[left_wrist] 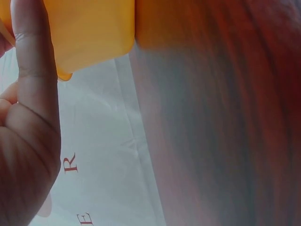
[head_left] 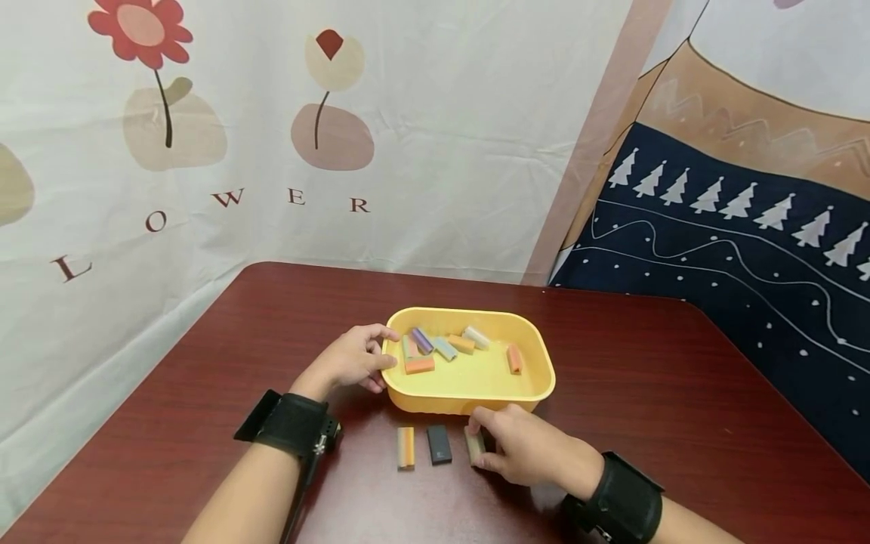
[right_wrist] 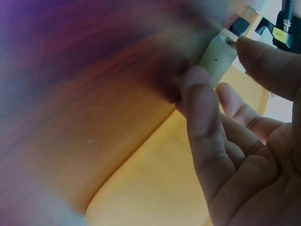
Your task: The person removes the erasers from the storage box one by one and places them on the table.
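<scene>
Nearest, three small blocks are seen lying on the dark red table (head_left: 680, 393) in front of the tray: an orange-and-cream eraser (head_left: 405, 447), a black eraser (head_left: 439, 444) and a pale beige eraser (head_left: 474, 445). The beige one is pinched between thumb and fingertips of the right hand (head_left: 526, 452), as the right wrist view confirms (right_wrist: 217, 57); whether it is already lifted off the table cannot be told. So three pieces are judged to be left outside, with one in hand.

Further back, the yellow tray (head_left: 537, 355) is steadied at its left rim by the left hand (head_left: 353, 361), fingers curled over the edge. Six coloured erasers (head_left: 445, 347) already lie inside, so most of the sorting appears done.

The left wrist view is blurred; only a finger (left_wrist: 33, 70) against the tray's underside is made out. The flowered backdrop (head_left: 408, 151) is cut off at the frame edges.
</scene>
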The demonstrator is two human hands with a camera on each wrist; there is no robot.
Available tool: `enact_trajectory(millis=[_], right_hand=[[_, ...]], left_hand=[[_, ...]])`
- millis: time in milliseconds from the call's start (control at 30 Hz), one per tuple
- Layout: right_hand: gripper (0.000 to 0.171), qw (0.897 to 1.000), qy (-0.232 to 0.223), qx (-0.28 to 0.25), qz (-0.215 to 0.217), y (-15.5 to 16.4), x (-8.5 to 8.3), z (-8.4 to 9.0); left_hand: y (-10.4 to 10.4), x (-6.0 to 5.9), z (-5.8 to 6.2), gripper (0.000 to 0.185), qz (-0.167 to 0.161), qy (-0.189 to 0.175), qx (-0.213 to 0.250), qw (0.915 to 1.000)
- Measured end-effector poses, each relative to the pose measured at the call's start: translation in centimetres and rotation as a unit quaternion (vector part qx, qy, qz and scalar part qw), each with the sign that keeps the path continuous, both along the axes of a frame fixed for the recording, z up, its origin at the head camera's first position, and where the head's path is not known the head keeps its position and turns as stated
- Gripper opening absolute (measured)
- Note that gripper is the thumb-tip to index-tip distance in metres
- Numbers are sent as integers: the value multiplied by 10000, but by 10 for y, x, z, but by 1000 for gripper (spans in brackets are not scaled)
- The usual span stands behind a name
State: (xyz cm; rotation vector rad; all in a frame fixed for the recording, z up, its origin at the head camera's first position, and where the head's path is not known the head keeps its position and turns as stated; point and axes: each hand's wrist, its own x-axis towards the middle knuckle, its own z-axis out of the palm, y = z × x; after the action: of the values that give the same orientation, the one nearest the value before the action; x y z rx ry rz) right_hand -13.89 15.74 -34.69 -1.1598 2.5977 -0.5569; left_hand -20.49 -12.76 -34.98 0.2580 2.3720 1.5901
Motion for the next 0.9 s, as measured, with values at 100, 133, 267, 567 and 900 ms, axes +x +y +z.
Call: enact_trajectory(millis=[100,133,267,567,900], right_hand=[[21,10000,53,-7,32,-2,-2,0],[21,10000,78,1,36,-2,-2,0],[21,9997,235,21,64,-4,-3,-1],[23,9996,296,29,-10,-2,-2,6],[15,9951,937,-320,-5,5,-8,37]], left_hand=[[0,0,-1,39,24,5,-11,10000],[0,-1,-1,39,12,22,-17,10000],[1,-2,-1,39,24,-6,2,10000],[1,-2,0,40,5,30,-48,10000],[0,-2,0,39,-32,52,-72,10000]])
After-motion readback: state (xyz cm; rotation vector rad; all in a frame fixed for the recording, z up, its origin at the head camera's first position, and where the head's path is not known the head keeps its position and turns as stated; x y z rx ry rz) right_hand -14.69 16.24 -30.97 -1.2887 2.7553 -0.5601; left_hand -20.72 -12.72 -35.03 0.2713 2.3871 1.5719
